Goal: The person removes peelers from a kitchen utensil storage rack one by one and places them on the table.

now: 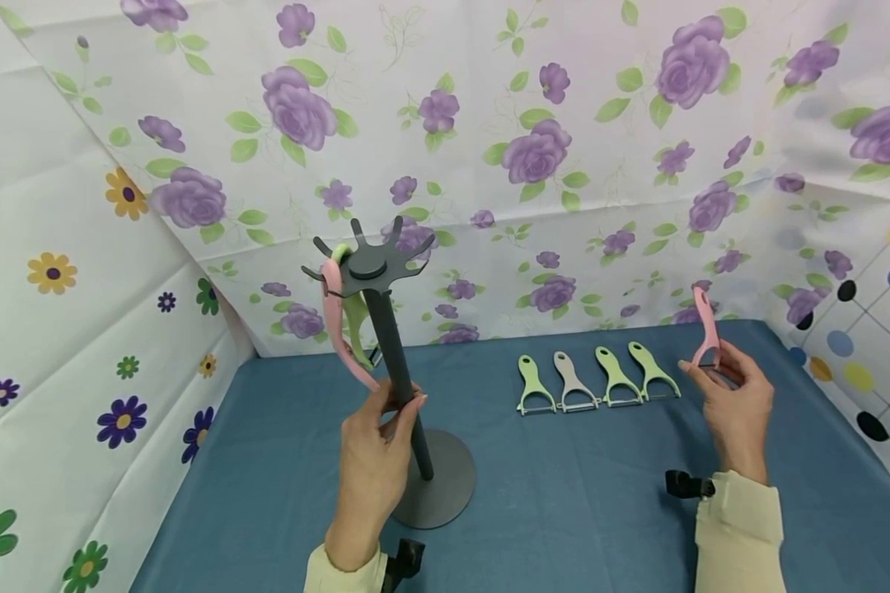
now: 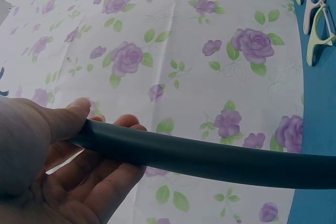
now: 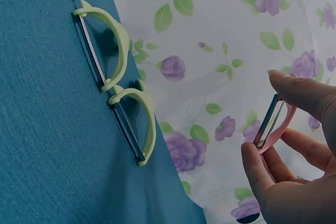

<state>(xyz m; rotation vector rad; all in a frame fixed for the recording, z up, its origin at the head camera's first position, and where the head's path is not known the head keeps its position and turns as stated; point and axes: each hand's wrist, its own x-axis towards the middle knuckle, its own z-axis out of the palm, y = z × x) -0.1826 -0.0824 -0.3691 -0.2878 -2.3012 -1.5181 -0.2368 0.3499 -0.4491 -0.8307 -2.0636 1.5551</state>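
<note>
My left hand (image 1: 374,465) grips the dark pole (image 1: 391,350) of an upright rack, thumb and fingers around it below the hooks. From the left side of its hooked top (image 1: 367,262) hang a pink peeler (image 1: 333,317) and a green peeler (image 1: 358,325). At the right, my right hand (image 1: 742,403) pinches another pink peeler (image 1: 705,321) by its blade end, handle pointing up, above the table. The right wrist view shows that peeler's blade (image 3: 270,121) between thumb and fingers.
A row of peelers lies on the blue table (image 1: 534,494) between the hands: a green one (image 1: 531,380), a pale pink one (image 1: 572,380) and two more green ones (image 1: 612,375). The rack's round base (image 1: 452,486) stands on the cloth. Behind hangs a flowered sheet (image 1: 475,181).
</note>
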